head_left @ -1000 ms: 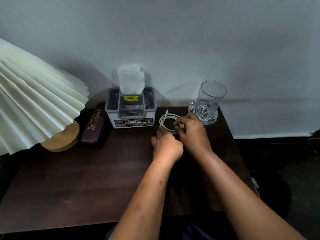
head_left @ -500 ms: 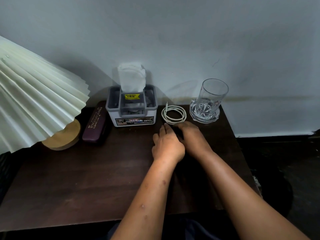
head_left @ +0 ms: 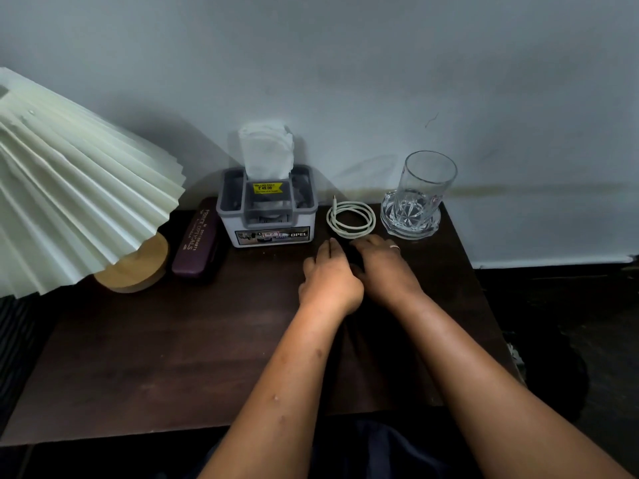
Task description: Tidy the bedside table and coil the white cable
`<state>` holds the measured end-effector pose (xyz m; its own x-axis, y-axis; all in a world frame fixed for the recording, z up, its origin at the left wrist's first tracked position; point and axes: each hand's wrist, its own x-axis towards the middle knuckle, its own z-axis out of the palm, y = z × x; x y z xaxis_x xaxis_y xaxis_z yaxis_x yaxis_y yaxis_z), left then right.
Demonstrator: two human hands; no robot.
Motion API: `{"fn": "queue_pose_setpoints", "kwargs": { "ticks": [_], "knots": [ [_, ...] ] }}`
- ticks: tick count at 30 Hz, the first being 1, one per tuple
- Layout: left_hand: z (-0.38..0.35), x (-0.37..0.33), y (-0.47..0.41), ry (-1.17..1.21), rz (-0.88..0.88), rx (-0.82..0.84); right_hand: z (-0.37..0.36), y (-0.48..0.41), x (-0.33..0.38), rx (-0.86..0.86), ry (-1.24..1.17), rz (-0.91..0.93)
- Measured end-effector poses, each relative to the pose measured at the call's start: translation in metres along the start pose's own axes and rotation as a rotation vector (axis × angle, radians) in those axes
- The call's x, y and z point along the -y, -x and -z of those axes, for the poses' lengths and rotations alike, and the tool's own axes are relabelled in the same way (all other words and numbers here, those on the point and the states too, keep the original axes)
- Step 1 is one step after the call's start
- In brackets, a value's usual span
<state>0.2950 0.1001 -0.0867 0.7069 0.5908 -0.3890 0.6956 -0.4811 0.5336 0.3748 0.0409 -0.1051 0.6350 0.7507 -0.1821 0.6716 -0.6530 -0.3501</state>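
The white cable (head_left: 351, 219) lies coiled in a flat ring near the back edge of the dark wooden bedside table (head_left: 173, 340), between the tissue box and the glass, its plug end pointing up at the left. My left hand (head_left: 328, 274) and my right hand (head_left: 383, 267) rest side by side on the tabletop just in front of the coil, fingers relaxed, apart from the cable and holding nothing. A ring shows on my right hand.
A grey tissue box (head_left: 268, 210) stands at the back centre. A clear glass (head_left: 423, 191) on a cut-glass coaster (head_left: 409, 221) stands at the back right. A maroon spectacle case (head_left: 197, 242) and a pleated lamp (head_left: 69, 188) with wooden base (head_left: 133, 269) fill the left.
One second ago both hands were on the coil, the right gripping it. They have let it go and drawn back toward me; the coil stays flat on the table.
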Motion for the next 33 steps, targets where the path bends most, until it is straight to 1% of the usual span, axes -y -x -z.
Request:
{"fn": "queue_pose_setpoints", "kwargs": {
  "ticks": [7,11,15,20,24,27,29,32,33],
  "knots": [
    [0.013,0.023,0.013,-0.092,0.002,-0.024,-0.001,0.019,0.01,0.008,0.079,0.016],
    [0.014,0.028,0.036,-0.128,0.022,-0.037,-0.006,0.039,0.017,0.008,0.102,0.034],
    [0.012,0.034,0.062,-0.186,0.006,-0.057,-0.014,0.065,0.022,0.028,0.15,0.061],
    [0.01,0.054,0.094,-0.228,0.022,-0.102,-0.023,0.099,0.03,0.047,0.16,0.067],
    [0.002,0.076,0.118,-0.229,0.026,-0.169,-0.033,0.124,0.039,0.052,0.169,0.061],
    [-0.007,0.087,0.137,-0.225,0.013,-0.206,-0.044,0.146,0.044,0.014,0.159,0.071],
    [-0.011,0.092,0.154,-0.229,0.013,-0.209,-0.05,0.164,0.046,-0.007,0.155,0.073],
    [-0.02,0.098,0.185,-0.184,0.009,-0.252,-0.054,0.198,0.054,0.013,0.133,0.058],
    [-0.023,0.102,0.197,-0.181,0.001,-0.284,-0.057,0.212,0.055,-0.004,0.117,0.069]
  ]
}}
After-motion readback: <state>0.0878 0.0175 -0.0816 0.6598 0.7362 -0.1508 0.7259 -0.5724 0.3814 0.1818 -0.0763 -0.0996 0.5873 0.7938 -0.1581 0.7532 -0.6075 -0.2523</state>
